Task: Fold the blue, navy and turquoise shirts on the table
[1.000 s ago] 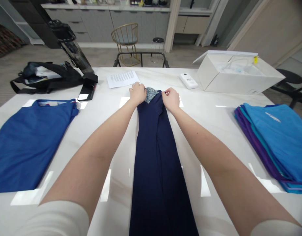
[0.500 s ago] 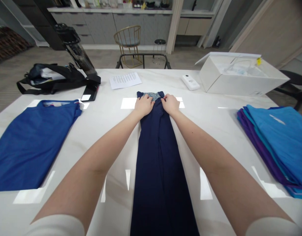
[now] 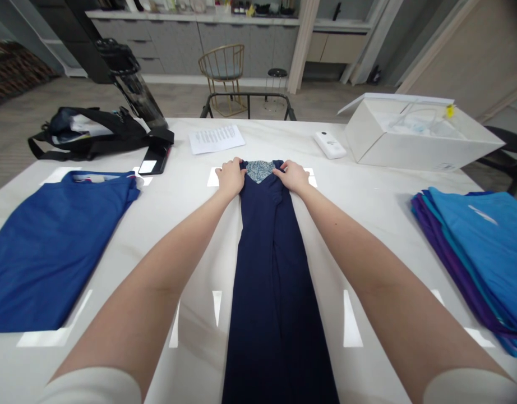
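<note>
Bag [image 3: 119,133] beside phone [image 3: 158,160], left. Paper [image 3: 217,139] flat. White device [image 3: 329,145] near open box [image 3: 430,152]. Chair [image 3: 223,72], stool [image 3: 277,73] beyond.

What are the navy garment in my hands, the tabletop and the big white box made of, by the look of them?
Navy garment: matte cloth, softly creased; the fibre can't be told. Tabletop: glossy stone or a stone-look surface, given faint veining and bright reflections. White box: probably smooth cardboard, fairly matte, judging by its thin raised lid and crisp edges.

Hard white glare blotches the glossy tabletop [image 3: 372,207], and the top-right corner is shadowed dark.
</note>
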